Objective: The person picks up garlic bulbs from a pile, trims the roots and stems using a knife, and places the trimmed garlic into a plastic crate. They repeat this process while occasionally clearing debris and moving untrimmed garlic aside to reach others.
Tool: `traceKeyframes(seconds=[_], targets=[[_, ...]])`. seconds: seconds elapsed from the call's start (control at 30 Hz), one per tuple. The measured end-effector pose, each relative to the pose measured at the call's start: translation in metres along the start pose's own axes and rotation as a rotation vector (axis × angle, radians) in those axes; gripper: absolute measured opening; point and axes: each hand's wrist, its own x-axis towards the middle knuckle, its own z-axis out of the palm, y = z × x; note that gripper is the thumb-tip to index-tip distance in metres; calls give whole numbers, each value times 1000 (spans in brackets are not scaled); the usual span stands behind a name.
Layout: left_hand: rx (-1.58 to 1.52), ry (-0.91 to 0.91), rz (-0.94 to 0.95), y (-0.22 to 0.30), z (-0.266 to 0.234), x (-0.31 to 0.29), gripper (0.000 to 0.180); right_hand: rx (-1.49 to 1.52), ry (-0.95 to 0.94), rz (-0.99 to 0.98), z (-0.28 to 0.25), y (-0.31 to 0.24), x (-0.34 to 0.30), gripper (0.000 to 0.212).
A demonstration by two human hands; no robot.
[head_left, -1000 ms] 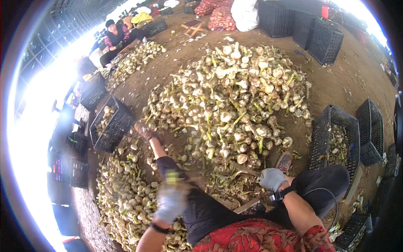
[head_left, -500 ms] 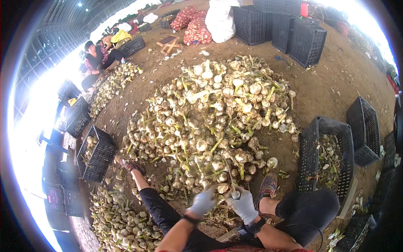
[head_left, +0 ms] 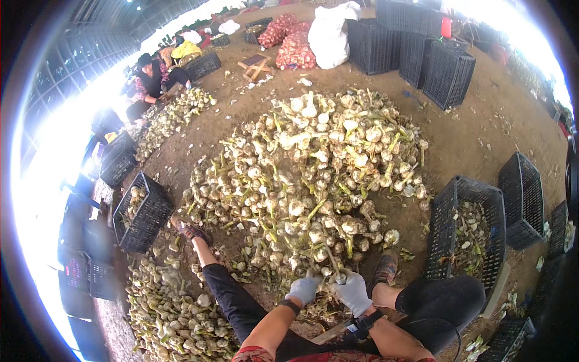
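My right hand (head_left: 353,293), in a pale glove, is closed round a slim tool that looks like a knife (head_left: 333,260); its narrow grey part points away from me toward the garlic. My left hand (head_left: 304,289), gloved too, is just left of it, fingers curled. A garlic bulb (head_left: 326,271) shows by its fingertips; what the fingers hold is partly hidden and blurred. Beyond both hands spreads a big heap of garlic (head_left: 295,181) with stalks. Under and between my hands lie cut stalks and roots (head_left: 319,311).
Left of my leg lies a second garlic pile (head_left: 181,314), with a black crate (head_left: 145,211) of bulbs beyond it. To my right stands a crate (head_left: 434,241) of trimmings. Far off are stacked crates (head_left: 449,75), red net sacks (head_left: 295,51), a stool (head_left: 256,66) and a seated person (head_left: 154,81).
My left hand has moved slightly right and up, closer to the right hand. The right hand has shifted little; the tool still rests in it. The whole view has tilted a little.
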Motion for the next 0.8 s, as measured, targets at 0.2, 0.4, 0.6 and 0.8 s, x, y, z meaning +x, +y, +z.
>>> traceKeyframes(seconds=[0.2,0.4,0.6,0.8], targets=[[-217,101,61,-7,-12,-77,58,-492,-46,-208,10,6,-19,38],[-1649,457,160,7,-44,-130,58,-514,-78,-492,28,4,-43,28],[-1639,285,409,-30,1,-140,52,-750,-130,-747,50,-10,-76,17],[-1553,463,357,-13,-13,-160,51,-827,-212,-777,48,-6,-81,21]])
